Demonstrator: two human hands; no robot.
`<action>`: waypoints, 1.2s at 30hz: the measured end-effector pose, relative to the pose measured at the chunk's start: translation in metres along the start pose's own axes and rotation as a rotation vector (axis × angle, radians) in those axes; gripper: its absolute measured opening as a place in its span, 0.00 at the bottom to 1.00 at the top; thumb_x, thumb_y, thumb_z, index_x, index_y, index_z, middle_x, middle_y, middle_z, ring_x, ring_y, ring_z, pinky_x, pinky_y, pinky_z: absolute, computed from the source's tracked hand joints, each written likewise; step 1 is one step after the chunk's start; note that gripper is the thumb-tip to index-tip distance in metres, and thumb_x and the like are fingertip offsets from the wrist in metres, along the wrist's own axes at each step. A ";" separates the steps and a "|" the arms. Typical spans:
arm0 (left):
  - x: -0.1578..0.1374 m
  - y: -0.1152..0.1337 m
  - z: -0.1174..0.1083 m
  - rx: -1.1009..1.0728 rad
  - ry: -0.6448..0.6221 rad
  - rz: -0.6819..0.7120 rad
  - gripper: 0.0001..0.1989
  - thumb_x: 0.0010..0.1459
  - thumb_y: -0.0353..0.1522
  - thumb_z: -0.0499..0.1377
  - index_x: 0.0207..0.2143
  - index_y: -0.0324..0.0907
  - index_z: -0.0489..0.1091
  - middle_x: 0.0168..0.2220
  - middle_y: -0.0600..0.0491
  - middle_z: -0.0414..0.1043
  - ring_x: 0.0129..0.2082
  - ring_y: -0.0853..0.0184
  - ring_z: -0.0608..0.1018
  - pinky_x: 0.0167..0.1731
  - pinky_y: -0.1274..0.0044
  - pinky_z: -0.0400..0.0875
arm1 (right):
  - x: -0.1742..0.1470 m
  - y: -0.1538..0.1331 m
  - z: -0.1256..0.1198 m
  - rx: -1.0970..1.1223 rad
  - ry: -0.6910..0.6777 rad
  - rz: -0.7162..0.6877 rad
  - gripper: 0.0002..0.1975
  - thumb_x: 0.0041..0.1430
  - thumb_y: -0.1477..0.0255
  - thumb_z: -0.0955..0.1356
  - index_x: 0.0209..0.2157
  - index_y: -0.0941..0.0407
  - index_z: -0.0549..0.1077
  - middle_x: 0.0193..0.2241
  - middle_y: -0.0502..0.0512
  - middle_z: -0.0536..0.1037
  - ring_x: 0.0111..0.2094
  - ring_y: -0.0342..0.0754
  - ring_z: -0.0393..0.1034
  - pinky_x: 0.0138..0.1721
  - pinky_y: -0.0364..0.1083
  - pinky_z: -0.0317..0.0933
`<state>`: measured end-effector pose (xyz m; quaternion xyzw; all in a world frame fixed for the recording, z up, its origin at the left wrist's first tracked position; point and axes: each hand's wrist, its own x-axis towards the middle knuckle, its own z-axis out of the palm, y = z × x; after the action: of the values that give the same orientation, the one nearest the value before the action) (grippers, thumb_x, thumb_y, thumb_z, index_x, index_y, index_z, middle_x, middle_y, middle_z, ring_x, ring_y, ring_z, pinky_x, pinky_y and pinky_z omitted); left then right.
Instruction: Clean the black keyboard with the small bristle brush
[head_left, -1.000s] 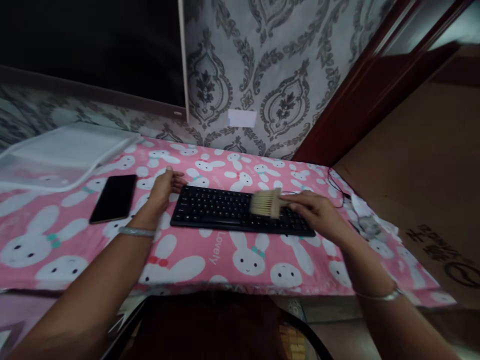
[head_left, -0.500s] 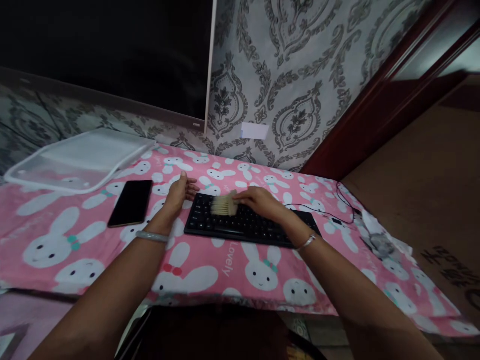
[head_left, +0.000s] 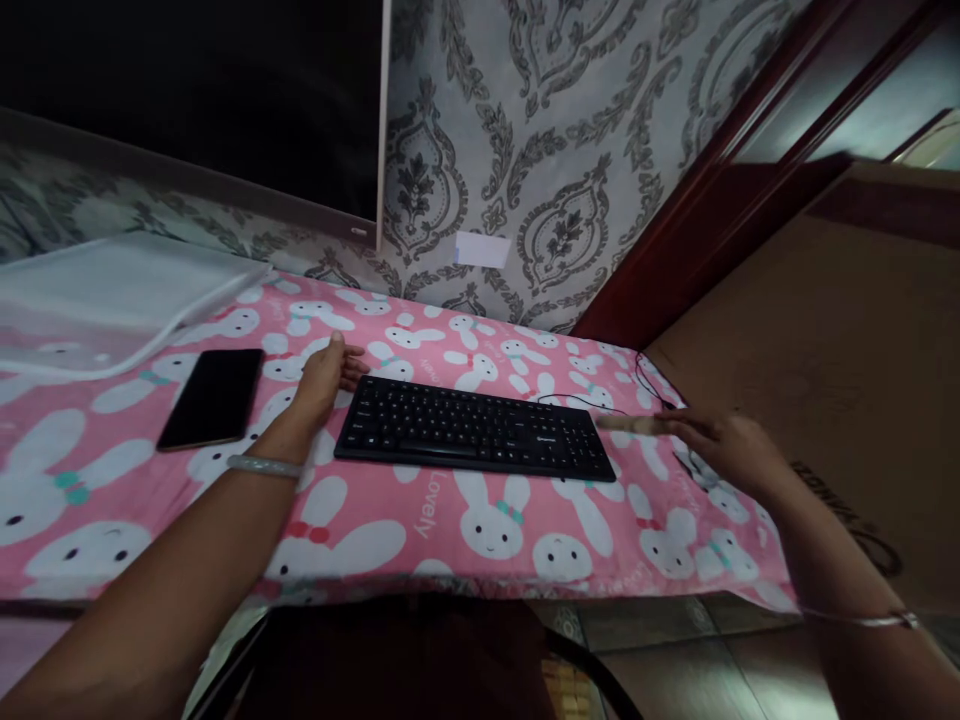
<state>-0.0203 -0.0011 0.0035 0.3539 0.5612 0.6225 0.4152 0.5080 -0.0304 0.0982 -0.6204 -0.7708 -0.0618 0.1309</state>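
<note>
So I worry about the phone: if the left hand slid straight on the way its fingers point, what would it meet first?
Likely not the phone, which lies off to its left. The left hand points toward the wall; ahead is bare bunny-print cloth, then the wallpapered wall.

One head-worn view looks forward and down from above the near edge of the table, close to the black keyboard (head_left: 475, 432), which lies just below centre (slightly skewed). Beyond the keyboard rises the patterned wall (head_left: 525, 150); right of the keyboard stands a cardboard sheet (head_left: 825, 350).
</note>
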 end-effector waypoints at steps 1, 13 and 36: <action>0.000 0.000 0.000 -0.001 0.001 -0.001 0.36 0.51 0.61 0.49 0.34 0.36 0.72 0.25 0.46 0.73 0.21 0.68 0.73 0.20 0.79 0.65 | 0.003 -0.024 0.000 0.042 0.016 0.010 0.20 0.60 0.59 0.62 0.40 0.52 0.83 0.28 0.57 0.83 0.26 0.54 0.75 0.25 0.46 0.62; 0.004 -0.002 -0.010 -0.021 -0.067 -0.052 0.38 0.54 0.61 0.43 0.38 0.36 0.70 0.26 0.47 0.73 0.21 0.68 0.73 0.21 0.77 0.66 | 0.070 -0.330 0.047 0.011 -0.057 -0.393 0.16 0.69 0.66 0.60 0.46 0.57 0.76 0.39 0.63 0.82 0.39 0.53 0.76 0.37 0.45 0.61; 0.001 -0.002 -0.006 -0.001 -0.026 -0.007 0.40 0.49 0.64 0.45 0.35 0.37 0.71 0.25 0.45 0.74 0.21 0.67 0.73 0.20 0.78 0.66 | 0.006 -0.289 0.032 -0.027 -0.277 -0.418 0.14 0.67 0.68 0.62 0.35 0.55 0.78 0.33 0.58 0.82 0.32 0.50 0.76 0.30 0.45 0.53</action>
<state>-0.0255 -0.0023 0.0003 0.3599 0.5567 0.6167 0.4246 0.2218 -0.0808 0.0883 -0.4517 -0.8921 -0.0122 -0.0001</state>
